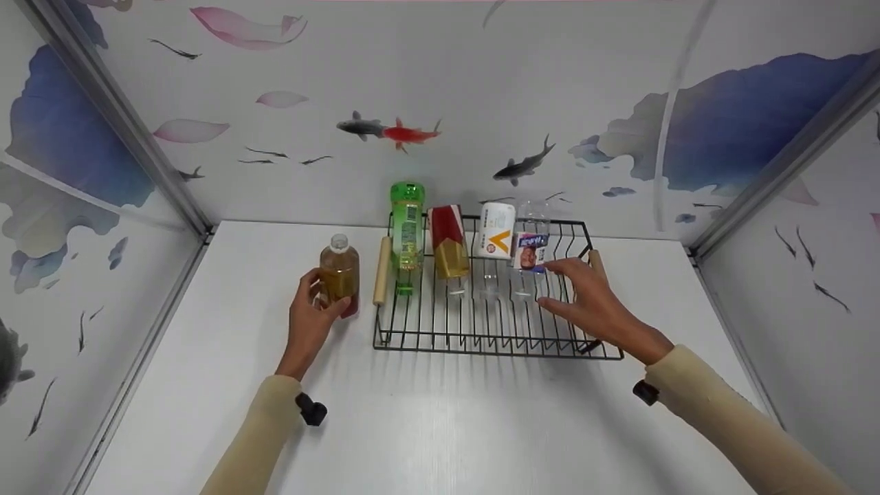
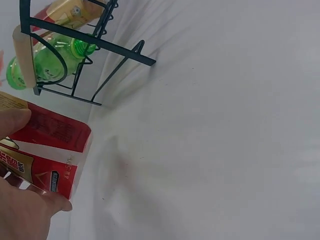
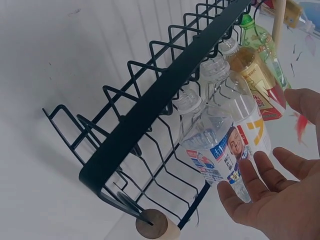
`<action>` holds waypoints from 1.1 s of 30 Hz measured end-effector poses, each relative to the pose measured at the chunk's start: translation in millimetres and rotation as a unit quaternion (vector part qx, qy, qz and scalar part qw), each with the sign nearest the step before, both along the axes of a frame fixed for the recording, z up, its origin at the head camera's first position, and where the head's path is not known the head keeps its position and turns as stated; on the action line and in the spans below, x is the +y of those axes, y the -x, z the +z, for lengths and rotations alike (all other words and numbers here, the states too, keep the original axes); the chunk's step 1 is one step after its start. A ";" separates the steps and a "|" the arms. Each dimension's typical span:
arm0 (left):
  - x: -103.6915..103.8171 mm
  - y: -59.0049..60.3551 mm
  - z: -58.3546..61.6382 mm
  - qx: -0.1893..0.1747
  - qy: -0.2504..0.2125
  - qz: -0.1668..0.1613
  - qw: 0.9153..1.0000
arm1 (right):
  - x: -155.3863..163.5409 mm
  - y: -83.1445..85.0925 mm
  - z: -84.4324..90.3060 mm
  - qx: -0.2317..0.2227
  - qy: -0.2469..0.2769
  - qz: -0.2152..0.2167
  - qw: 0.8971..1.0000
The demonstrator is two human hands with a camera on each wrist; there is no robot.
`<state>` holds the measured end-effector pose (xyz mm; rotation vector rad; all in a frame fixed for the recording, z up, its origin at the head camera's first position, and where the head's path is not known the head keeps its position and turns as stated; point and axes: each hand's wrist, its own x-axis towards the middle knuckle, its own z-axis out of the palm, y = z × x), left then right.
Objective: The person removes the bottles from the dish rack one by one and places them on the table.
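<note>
Bottle (image 1: pixel 344 275), amber above and red below, is gripped by the left hand (image 1: pixel 313 322) just beside the left end of the rack (image 3: pixel 150 107), its label pinched between thumb and fingers. Its neck is pointed upward; whether its base is borne by the table (image 1: pixel 447 426) cannot be told. In the rack, a green bottle (image 1: pixel 408 234), a red bottle (image 1: pixel 448 237), a white bottle (image 1: pixel 496 230) and a clear bottle (image 1: pixel 531 251) are laid side by side, necks toward the near edge. The clear bottle is approached by the right hand (image 1: pixel 599 302), whose fingers are spread and hold nothing; contact cannot be confirmed.

Thin plastic is suggested by the see-through base, so a light, easily dented body can be expected, heavier if liquid is held inside, which is not settled by the views. Some slipping is likely on the glossy label. Hold is best taken around the label's middle, with modest pressure.
</note>
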<state>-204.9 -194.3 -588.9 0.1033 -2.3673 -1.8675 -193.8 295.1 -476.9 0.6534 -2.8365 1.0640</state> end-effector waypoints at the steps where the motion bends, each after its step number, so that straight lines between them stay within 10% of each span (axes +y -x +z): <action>1: 0.9 1.2 -1.8 0.000 -0.002 -0.001 1.000 | -0.3 0.2 -0.3 0.001 0.000 -0.001 1.000; 16: 16.6 23.5 -19.5 -0.009 -0.082 -0.001 0.997 | 1.2 0.0 -3.4 0.002 0.016 -0.004 1.000; 33: 24.3 36.0 -25.1 0.012 -0.064 -0.025 0.998 | 1.6 1.8 -2.1 -0.041 0.014 -0.026 0.999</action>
